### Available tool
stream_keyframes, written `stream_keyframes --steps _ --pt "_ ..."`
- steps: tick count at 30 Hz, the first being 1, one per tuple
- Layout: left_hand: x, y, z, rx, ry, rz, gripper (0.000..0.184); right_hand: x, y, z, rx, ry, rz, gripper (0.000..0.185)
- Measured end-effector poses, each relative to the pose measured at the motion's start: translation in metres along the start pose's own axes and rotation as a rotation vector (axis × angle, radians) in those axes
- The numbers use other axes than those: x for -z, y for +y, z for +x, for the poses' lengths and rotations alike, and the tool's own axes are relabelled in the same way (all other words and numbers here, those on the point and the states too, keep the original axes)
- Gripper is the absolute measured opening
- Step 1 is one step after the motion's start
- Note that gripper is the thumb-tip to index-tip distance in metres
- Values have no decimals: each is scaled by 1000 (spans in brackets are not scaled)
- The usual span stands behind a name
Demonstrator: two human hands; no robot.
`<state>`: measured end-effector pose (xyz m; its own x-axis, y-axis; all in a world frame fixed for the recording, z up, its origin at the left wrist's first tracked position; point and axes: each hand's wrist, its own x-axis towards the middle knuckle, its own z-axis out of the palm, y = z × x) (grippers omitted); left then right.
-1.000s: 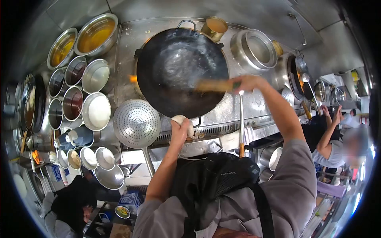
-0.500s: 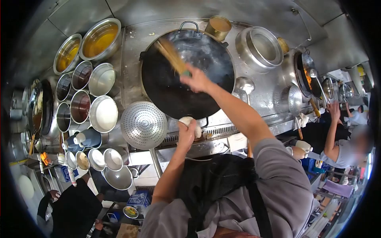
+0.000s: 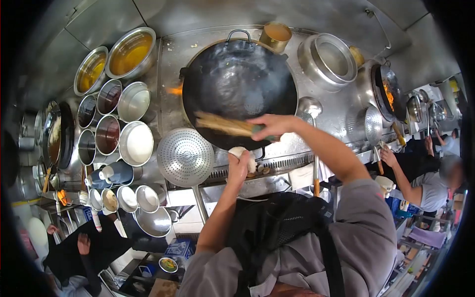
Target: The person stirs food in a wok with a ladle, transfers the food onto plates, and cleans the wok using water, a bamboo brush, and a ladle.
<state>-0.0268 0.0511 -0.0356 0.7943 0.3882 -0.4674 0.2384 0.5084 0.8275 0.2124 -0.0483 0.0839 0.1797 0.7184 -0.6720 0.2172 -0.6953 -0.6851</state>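
Note:
A large black wok (image 3: 240,74) sits on the steel range in front of me, with thin smoke over its dark, glossy inside. In my right hand (image 3: 276,127) is a bamboo wok brush (image 3: 222,123), gripped by its green-banded end. The bristles point left over the near part of the wok, blurred by motion; whether they touch the metal I cannot tell. My left hand (image 3: 237,169) is closed around a bunched white cloth (image 3: 243,155) at the wok's near rim. A large perforated strainer (image 3: 185,157) lies just left of that hand.
Flame (image 3: 175,90) shows at the wok's left edge. Steel pots (image 3: 136,143) and bowls of yellow liquid (image 3: 130,53) stand left. A ladle (image 3: 310,108), nested pans (image 3: 334,57) and a can (image 3: 275,35) are beyond or right. Co-workers (image 3: 425,185) stand on both sides.
My right hand has moved right and toward me, bringing the brush from the wok's upper left to its near side. Flame now shows at the left rim. My left hand stays at the near rim.

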Motion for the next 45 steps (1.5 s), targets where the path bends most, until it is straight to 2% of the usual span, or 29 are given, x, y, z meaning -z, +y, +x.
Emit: stream_keyframes --steps 2,4,6,8,9,11,13,14,15,16,17,18,19,21,22,23,25,26,28,29,31,33,34,36,40,42,43,44,45 --pt "1 -4 2 -71 28 71 35 48 21 -23 -99 -220 -174 87" --pt "2 -11 5 -97 29 76 36 106 34 -51 -290 -84 -209 81" --pt "3 -10 2 -121 32 81 37 133 33 -60 -293 514 -784 75" --pt "-1 5 -7 2 -14 -76 40 127 48 -37 1 1206 -594 70" --pt "-6 16 -13 2 -11 -76 40 122 43 -26 3 1204 -594 70" --pt "-12 37 -22 111 -37 -168 38 104 16 9 210 1537 -260 73" --pt "-13 40 -19 138 -28 -170 36 74 4 51 154 1518 -114 79" --pt "-15 41 -18 164 -25 -179 34 54 -13 55 -27 1310 -42 78" --pt "-18 41 -17 166 -38 -169 34 42 -13 65 -165 890 0 75" --pt "-18 41 -16 167 -28 -164 34 16 -35 41 -59 607 -18 71" --pt "-17 41 -17 171 -18 -157 33 -12 -29 38 65 461 76 71" --pt "-16 40 -16 171 -5 -155 33 -20 -48 -2 19 191 149 76" --pt "-16 39 -17 143 -10 -170 33 -19 -36 -20 105 77 58 78" --pt "-18 41 -20 137 -5 -175 33 19 -4 -63 46 -83 -37 73" --pt "-22 44 -20 122 9 -190 33 52 10 -75 -182 -101 -190 73" --pt "-27 49 -22 130 37 -178 31 73 33 -90 -191 98 -165 66" --pt "-25 56 -21 173 -55 -210 31 76 66 -94 -209 892 -552 68" --pt "-23 60 -18 218 -129 -257 31 69 77 -96 -205 905 -544 68" --pt "-17 50 -7 272 -116 -308 32 39 75 -109 113 1418 -46 73" --pt "-13 45 -6 235 -121 -239 33 11 55 -139 138 1391 89 75" --pt "-20 50 -11 190 -110 -126 34 -53 64 -177 177 1344 139 80" --pt "-27 50 -19 168 -78 -94 35 -136 113 -195 193 1335 12 89" --pt "-31 51 -22 154 -60 -59 35 -179 139 -208 37 1162 80 91" --pt "-37 46 -28 119 -39 -57 35 -243 204 -223 -144 803 -63 90" --pt "-28 11 -33 31 -3 52 34 -250 199 -256 -14 875 120 87" --pt "-16 -21 -41 -317 66 435 38 -219 188 -259 182 1000 217 86" --pt "-30 -22 -62 -365 160 465 45 -201 191 -249 250 1015 229 86" --pt "-28 -47 -62 -574 280 563 51 -179 193 -239 316 1031 237 86" --pt "-38 -45 -75 -558 285 593 53 -153 182 -234 305 956 407 85"
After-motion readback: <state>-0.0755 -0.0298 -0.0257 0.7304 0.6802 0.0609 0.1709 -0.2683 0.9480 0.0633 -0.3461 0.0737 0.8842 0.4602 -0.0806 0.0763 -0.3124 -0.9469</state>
